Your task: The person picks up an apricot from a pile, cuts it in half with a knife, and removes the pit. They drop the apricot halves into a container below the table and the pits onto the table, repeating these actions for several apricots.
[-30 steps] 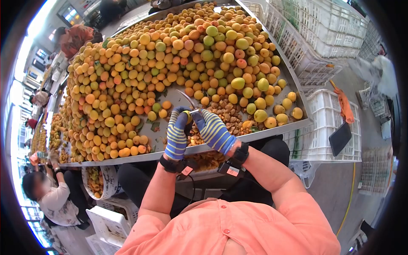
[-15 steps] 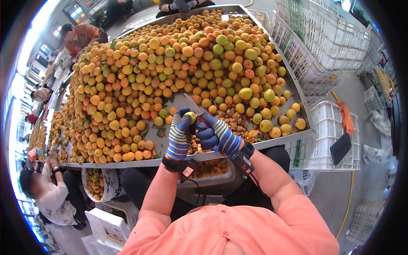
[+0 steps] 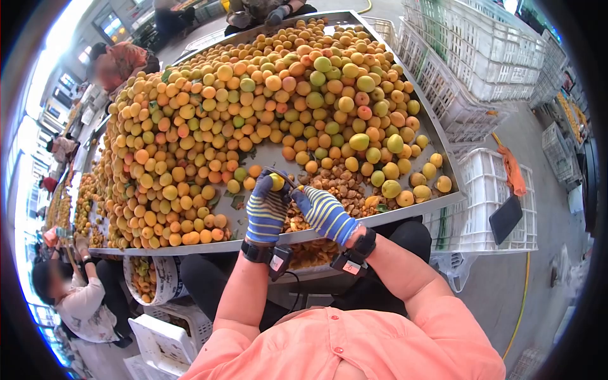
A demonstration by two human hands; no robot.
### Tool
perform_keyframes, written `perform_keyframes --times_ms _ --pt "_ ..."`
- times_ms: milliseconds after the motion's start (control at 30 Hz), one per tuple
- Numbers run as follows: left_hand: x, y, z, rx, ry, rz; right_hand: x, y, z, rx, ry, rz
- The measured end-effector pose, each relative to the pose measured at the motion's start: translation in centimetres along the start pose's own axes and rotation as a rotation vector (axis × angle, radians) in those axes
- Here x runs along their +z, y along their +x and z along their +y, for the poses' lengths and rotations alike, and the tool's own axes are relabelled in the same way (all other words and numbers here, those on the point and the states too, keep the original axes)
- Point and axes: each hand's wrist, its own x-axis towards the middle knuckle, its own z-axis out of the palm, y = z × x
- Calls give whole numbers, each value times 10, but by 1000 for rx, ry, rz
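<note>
My left hand [image 3: 266,206], in a blue glove with striped cuff, grips a yellow apricot [image 3: 277,182] near its fingertips. Close beside it, my right hand [image 3: 322,208], gloved alike, is closed on a thin curved knife [image 3: 283,173]. The blade lies against the apricot; its handle is hidden by the fingers. Both hands are above the near edge of a metal table [image 3: 266,154]. Just beyond the right hand lies a heap of brown apricot pits [image 3: 342,180]. A large pile of whole apricots [image 3: 209,126] covers much of the table.
Below the table edge sits a tub of apricot pieces [image 3: 311,253]. A white bucket [image 3: 166,277] of fruit and a white crate [image 3: 161,342] stand left. White crates [image 3: 475,50] are stacked at right, near a crate with an orange cloth [image 3: 512,170]. A co-worker [image 3: 76,294] sits at left.
The knife's curved blade pointed up and away beyond the hands before; now it lies across the apricot. My right hand has turned and dropped slightly. The view has shifted slightly.
</note>
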Motion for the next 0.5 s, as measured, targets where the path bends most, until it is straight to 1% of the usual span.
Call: perform_keyframes --times_ms 133,233,267,367,433,467,500 --pt "6 -1 -2 11 32 4 -10 -5 -11 49 -63 -51" --pt "13 0 -5 42 218 117 -1 -7 2 -82 -120 16" --pt "15 0 -4 59 288 102 0 -8 5 -107 -118 28" --pt "23 2 1 105 478 65 -6 -7 -1 -36 -128 -34" --pt "26 0 3 120 588 57 -4 -8 -2 9 -127 10" --pt "16 4 -1 138 467 9 -5 -8 -4 10 -133 29" --pt "21 4 -1 75 342 -7 -8 -6 -7 7 -141 52"
